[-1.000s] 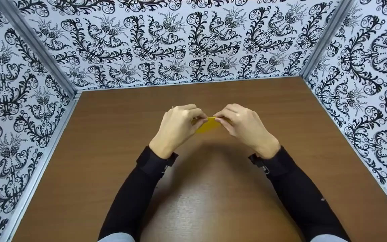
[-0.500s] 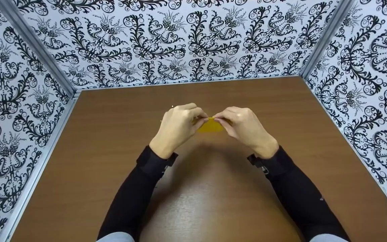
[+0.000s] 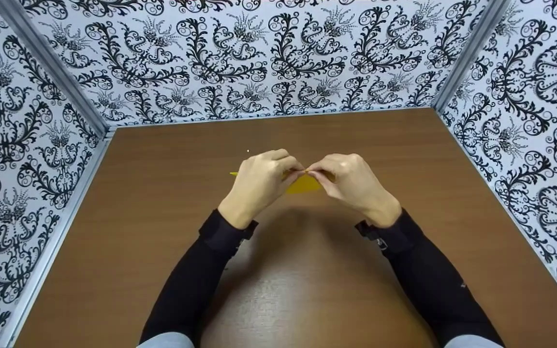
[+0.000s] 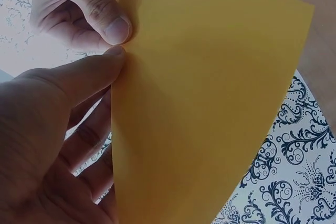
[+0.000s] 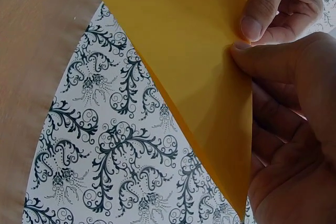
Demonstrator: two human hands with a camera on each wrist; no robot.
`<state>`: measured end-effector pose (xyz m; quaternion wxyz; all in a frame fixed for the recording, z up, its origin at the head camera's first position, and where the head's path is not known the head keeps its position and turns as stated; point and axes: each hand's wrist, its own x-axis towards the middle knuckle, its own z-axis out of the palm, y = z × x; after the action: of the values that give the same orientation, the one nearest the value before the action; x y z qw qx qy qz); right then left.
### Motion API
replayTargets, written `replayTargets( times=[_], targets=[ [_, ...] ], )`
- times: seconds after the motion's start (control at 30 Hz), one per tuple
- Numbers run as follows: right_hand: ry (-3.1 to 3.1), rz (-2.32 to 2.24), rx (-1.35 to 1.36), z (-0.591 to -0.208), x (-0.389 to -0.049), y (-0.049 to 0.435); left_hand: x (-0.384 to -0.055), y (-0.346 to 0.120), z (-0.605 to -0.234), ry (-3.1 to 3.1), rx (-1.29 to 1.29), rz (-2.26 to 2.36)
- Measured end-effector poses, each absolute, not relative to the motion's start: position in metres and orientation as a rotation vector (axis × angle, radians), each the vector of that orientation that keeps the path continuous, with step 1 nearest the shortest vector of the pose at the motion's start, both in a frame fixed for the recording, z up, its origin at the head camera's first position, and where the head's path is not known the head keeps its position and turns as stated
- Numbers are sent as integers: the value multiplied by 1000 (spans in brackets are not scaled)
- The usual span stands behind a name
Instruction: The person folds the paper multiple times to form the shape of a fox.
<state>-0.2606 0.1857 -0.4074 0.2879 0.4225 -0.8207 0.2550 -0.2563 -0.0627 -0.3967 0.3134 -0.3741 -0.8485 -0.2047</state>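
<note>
A sheet of yellow paper (image 3: 302,184), folded into a triangle, is held in the air between both hands. My left hand (image 3: 260,186) pinches its upper edge between thumb and fingers. Right beside it, my right hand (image 3: 358,186) pinches the same edge, and the fingertips nearly meet. In the left wrist view the flat face of the paper (image 4: 205,98) spreads away from the thumbs. Two layers show along the slanting side of the paper (image 5: 178,51) in the right wrist view. Both hands hide much of the sheet in the head view.
A brown wooden table (image 3: 162,241) lies under the hands. Black-and-white patterned walls (image 3: 278,58) enclose it at the back and both sides. A tiny white speck (image 3: 248,151) shows on the table beyond the left hand.
The two hands' fingertips have drawn closer together along the paper's edge, covering the gap between them. A yellow paper corner now sticks out left of my left hand.
</note>
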Motion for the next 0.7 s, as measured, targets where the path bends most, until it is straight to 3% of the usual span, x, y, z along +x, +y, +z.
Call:
replayTargets(
  times=[0.7],
  targets=[
    [-2211, 697, 1107, -403, -264, 195, -264, -80, -388, -2312, -997, -626]
  ],
)
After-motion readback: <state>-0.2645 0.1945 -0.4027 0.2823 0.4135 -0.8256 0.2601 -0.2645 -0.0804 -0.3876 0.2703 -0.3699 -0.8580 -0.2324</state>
